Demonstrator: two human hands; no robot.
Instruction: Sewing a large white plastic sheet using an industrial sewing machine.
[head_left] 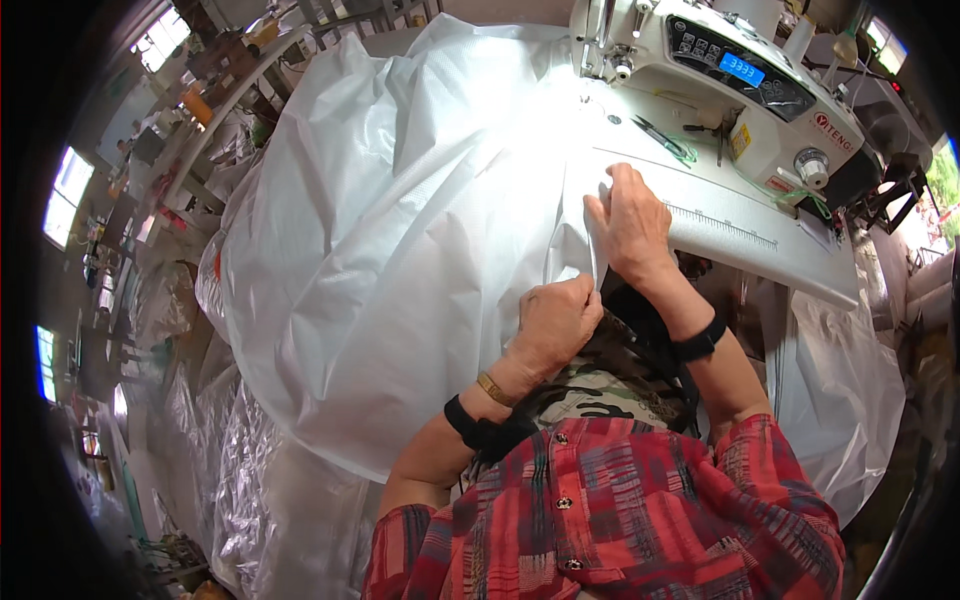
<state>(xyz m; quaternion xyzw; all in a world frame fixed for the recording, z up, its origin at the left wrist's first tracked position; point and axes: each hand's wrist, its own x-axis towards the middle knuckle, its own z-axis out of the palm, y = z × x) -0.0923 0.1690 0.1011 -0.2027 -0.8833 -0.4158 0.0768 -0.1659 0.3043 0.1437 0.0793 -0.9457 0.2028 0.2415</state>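
A large sheet of translucent white plastic-like fabric (pixel 400 200) spreads in loose folds over the left of the table and hangs toward my lap. My left hand (pixel 560 318) is closed on its near right edge, fingers pinched together. Farther along that same edge, my right hand (pixel 636 222) has its thumb and curled fingers closed on the material, beside the machine bed. Between the two hands the edge runs in a narrow fold. Beyond them stands a white sewing machine (pixel 770 130) with a lit blue display; its needle area is under a bright lamp.
Thread snips with green handles (pixel 668 142) lie on the machine bed (pixel 720 215), which carries a ruler scale along its front. More clear plastic sheeting (pixel 845 400) hangs at the right, and crumpled clear plastic (pixel 245 480) lies at the lower left. A curved rail (pixel 235 95) stands at the far left.
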